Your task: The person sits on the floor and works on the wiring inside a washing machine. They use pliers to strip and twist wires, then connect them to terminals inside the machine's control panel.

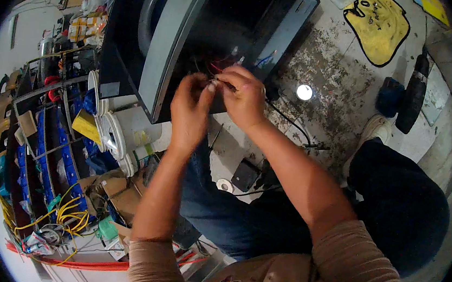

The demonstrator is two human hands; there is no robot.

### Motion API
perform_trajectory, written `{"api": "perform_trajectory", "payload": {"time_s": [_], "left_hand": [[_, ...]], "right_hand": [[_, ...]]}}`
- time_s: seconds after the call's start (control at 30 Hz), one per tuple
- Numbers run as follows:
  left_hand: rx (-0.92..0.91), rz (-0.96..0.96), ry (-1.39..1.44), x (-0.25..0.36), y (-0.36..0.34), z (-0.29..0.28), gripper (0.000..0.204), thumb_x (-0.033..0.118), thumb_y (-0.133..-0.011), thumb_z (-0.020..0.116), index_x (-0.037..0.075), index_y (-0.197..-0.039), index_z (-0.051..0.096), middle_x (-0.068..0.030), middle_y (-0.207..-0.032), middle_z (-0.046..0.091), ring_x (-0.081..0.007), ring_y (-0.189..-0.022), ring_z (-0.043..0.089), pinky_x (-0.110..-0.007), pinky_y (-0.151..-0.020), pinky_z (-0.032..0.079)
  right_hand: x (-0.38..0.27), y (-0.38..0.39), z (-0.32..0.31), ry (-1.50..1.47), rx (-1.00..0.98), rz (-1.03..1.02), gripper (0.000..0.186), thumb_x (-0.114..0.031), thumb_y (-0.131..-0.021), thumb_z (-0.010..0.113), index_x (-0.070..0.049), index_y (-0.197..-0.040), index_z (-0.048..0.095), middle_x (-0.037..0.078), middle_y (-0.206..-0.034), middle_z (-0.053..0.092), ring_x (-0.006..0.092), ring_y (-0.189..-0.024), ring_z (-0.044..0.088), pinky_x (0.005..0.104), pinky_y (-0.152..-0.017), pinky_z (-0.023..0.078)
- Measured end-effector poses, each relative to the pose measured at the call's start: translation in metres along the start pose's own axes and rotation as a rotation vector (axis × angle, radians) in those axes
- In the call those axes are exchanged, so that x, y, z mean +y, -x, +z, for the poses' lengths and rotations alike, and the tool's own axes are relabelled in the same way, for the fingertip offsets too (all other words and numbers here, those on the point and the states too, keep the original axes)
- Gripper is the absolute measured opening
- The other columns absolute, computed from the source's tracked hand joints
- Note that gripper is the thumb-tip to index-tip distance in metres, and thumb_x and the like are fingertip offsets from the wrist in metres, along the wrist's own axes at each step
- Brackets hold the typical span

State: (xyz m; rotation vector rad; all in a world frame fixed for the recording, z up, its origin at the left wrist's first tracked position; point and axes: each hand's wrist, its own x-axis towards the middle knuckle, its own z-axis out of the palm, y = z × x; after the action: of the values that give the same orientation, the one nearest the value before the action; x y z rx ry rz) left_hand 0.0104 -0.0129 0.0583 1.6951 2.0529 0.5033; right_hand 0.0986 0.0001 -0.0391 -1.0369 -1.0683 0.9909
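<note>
**Left hand [191, 110] and right hand [246, 104] meet at a dark cabinet [232, 19]**

Both hands come together at the cabinet's near opening, each grip pinched almost closed on a small pale piece [213, 83] between the fingertips; I can't make out what it is. Red wires [216, 68] show just beyond it, blue wires [266, 58] farther right. A yellow cloth [380, 36] lies far right on the dirty floor [326, 58]; a white roll [225, 185] sits near the person's leg [218, 216].

Head-worn fisheye, facing steeply down, close, wide
</note>
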Motion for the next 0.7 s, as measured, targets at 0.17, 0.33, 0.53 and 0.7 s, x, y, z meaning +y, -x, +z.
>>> {"api": "perform_trajectory", "payload": {"time_s": [0.17, 0.33, 0.53, 0.7], "left_hand": [[0.124, -0.103, 0.330, -0.003, 0.077, 0.033, 0.008, 0.005, -0.086, 0.056, -0.001, -0.091, 0.054, -0.0096, -0.087, 0.058, -0.0180, -0.075, 0.054, -0.033, -0.070, 0.045], [0.079, -0.214, 0.436, -0.073, 0.097, 0.064, 0.020, 0.011, -0.090, 0.057, 0.002, -0.106, 0.049, -0.0060, -0.102, 0.055, -0.0135, -0.091, 0.053, -0.028, -0.076, 0.044], [-0.435, -0.006, 0.194, -0.084, 0.129, 0.095, 0.042, 0.015, -0.086, 0.059, -0.001, -0.123, 0.049, -0.0168, -0.128, 0.050, -0.0283, -0.114, 0.050, -0.041, -0.092, 0.041], [-0.087, 0.456, -0.449, -0.063, 0.073, 0.114, 0.053, 0.012, -0.082, 0.060, 0.002, -0.131, 0.043, -0.0181, -0.142, 0.037, -0.0317, -0.122, 0.046, -0.041, -0.100, 0.037]], "right_hand": [[-0.015, -0.001, 0.003, 0.141, -0.205, 0.028, 0.009, -0.011, -0.073, 0.068, -0.004, -0.078, 0.068, 0.009, -0.083, 0.064, 0.0293, -0.078, 0.062, 0.0378, -0.067, 0.049], [-0.019, 0.013, 0.020, 0.494, -0.315, -0.166, 0.007, -0.016, -0.067, 0.065, -0.009, -0.068, 0.065, 0.006, -0.074, 0.058, 0.0264, -0.073, 0.061, 0.0395, -0.063, 0.047], [-0.018, 0.013, 0.021, 0.459, -0.300, -0.110, 0.007, -0.016, -0.070, 0.063, -0.009, -0.070, 0.065, 0.007, -0.076, 0.059, 0.0273, -0.078, 0.060, 0.0429, -0.069, 0.047], [-0.024, 0.014, 0.010, 0.409, -0.158, -0.060, 0.009, -0.017, -0.073, 0.063, -0.008, -0.071, 0.065, 0.009, -0.078, 0.060, 0.0287, -0.081, 0.060, 0.0443, -0.073, 0.048]]}}
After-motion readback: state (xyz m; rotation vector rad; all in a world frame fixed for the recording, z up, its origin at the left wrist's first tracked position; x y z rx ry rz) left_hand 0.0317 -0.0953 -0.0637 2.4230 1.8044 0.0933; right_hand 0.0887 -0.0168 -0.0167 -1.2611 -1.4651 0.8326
